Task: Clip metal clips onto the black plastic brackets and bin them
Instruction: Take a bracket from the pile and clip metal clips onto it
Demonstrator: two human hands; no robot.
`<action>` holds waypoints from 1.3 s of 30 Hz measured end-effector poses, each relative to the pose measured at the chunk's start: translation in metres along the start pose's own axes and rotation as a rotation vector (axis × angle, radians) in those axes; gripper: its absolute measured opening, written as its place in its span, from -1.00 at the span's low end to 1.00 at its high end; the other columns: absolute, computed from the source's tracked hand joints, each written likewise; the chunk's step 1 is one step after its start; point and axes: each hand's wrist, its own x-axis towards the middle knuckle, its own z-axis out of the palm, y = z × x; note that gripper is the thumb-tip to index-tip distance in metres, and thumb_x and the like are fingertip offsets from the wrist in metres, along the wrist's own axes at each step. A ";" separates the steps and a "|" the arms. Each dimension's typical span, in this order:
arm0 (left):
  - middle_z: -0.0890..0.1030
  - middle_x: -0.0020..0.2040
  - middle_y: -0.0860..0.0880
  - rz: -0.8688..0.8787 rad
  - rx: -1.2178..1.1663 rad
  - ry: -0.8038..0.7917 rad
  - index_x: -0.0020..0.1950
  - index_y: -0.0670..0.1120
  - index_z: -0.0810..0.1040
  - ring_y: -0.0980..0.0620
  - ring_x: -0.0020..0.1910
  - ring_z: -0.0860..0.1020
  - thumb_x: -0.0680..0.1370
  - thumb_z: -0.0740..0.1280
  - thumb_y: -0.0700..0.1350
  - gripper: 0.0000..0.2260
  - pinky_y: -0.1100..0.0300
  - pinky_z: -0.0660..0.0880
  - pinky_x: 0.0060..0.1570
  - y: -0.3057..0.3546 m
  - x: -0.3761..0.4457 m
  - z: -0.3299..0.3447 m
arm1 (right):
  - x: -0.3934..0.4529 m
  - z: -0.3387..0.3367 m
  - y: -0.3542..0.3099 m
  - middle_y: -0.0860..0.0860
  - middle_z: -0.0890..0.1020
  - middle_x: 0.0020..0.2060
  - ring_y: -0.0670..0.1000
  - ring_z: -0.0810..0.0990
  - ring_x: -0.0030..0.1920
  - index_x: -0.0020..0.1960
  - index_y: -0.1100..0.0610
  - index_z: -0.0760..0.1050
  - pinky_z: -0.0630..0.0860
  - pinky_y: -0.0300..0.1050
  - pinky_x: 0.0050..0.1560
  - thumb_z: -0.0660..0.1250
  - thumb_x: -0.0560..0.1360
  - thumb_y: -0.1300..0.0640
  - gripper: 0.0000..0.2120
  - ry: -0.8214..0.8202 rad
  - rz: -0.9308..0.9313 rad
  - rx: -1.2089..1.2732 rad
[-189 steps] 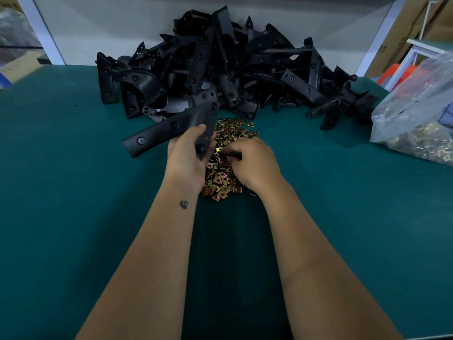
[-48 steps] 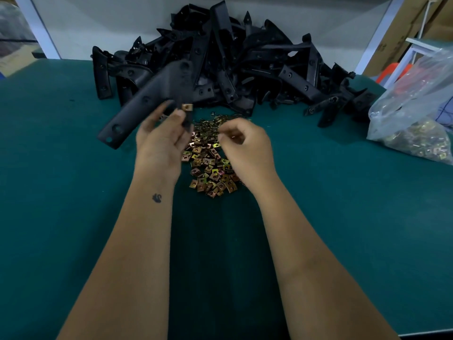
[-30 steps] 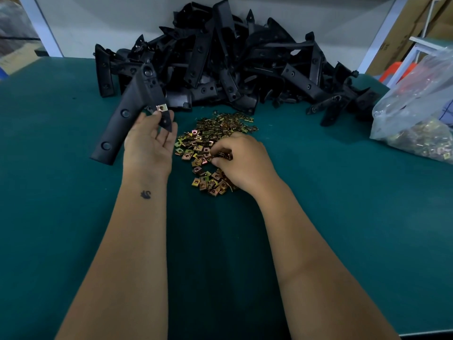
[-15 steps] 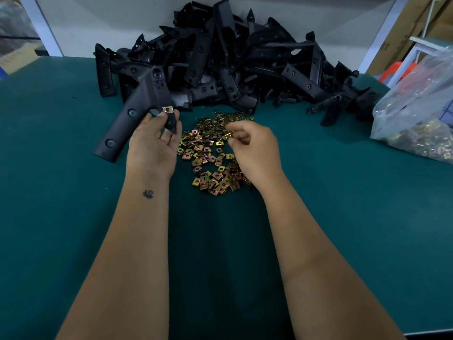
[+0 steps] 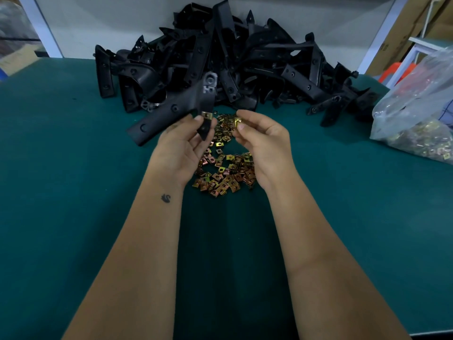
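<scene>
Worktop: dark green mat surface point(image 5: 61, 192), with wide bare stretches at far left and nearest the person.
Left hand: left hand point(image 5: 180, 146) grips a long black plastic bracket point(image 5: 171, 110), fingers curled round its lower tab and raising it above the mat; a small brass-coloured clip point(image 5: 207, 115) already sits on that tab.
Bracket handling: likely stiff and light; the long arm juts out to the left, so a hold close to the tab should steady it while a clip is pressed on.
Loose clips: scattered heap of small square gold-toned metal clips point(image 5: 224, 173) lies on the mat between and below the two hands.
Right hand: right hand point(image 5: 261, 141) pinches a single yellow metal clip point(image 5: 236, 122) between thumb and fingertips, just beside the bracket tab but apart from it.
Clip handling: probably springy, thin-edged and slippery; best pinched by its flat faces.
Behind: large pile of black plastic brackets point(image 5: 245, 60) along the back edge, close to the hands.
Far right: clear plastic bag of more clips point(image 5: 416, 119) near the right edge.
Bin: not in view.
</scene>
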 end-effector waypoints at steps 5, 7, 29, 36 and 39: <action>0.70 -0.13 -0.15 -0.063 0.050 -0.039 0.09 -0.21 0.47 0.00 -0.14 0.71 0.56 0.32 -0.31 -0.87 0.27 0.62 -0.22 -0.007 -0.001 0.006 | 0.001 -0.001 -0.002 0.02 0.67 -0.22 -0.06 0.66 -0.16 0.03 0.20 0.62 0.60 -0.17 0.04 0.39 0.48 0.41 -0.80 -0.004 0.013 0.113; 0.70 -0.15 -0.14 -0.073 0.071 -0.032 0.07 -0.19 0.47 0.01 -0.16 0.70 0.56 0.33 -0.31 -0.88 0.27 0.62 -0.22 -0.007 -0.001 0.006 | 0.000 -0.001 -0.003 0.03 0.68 -0.22 -0.05 0.65 -0.15 0.00 0.21 0.62 0.60 -0.17 0.03 0.40 0.47 0.42 -0.83 -0.006 0.014 0.124; 0.66 -0.27 0.01 -0.061 0.266 -0.021 -0.04 -0.13 0.52 0.08 -0.23 0.68 0.56 0.36 -0.25 -0.95 0.35 0.54 -0.34 -0.009 -0.003 0.010 | 0.000 -0.004 -0.006 0.02 0.68 -0.24 0.00 0.69 -0.15 0.11 0.17 0.58 0.62 -0.17 0.01 0.37 0.49 0.42 -0.74 0.045 -0.001 0.264; 0.65 -0.27 0.00 -0.060 0.262 -0.024 -0.04 -0.14 0.50 0.06 -0.23 0.68 0.56 0.37 -0.25 -0.93 0.34 0.54 -0.35 -0.009 -0.002 0.009 | 0.000 -0.005 -0.005 0.03 0.67 -0.21 0.00 0.68 -0.15 0.10 0.17 0.58 0.60 -0.18 -0.02 0.37 0.49 0.42 -0.74 0.070 0.012 0.273; 0.65 -0.26 0.00 -0.055 0.250 -0.026 -0.05 -0.14 0.50 0.06 -0.23 0.68 0.56 0.37 -0.26 -0.93 0.34 0.55 -0.35 -0.009 -0.002 0.008 | 0.001 -0.005 -0.004 0.04 0.66 -0.19 -0.01 0.68 -0.15 0.10 0.17 0.58 0.61 -0.18 -0.02 0.36 0.49 0.42 -0.75 0.079 0.021 0.271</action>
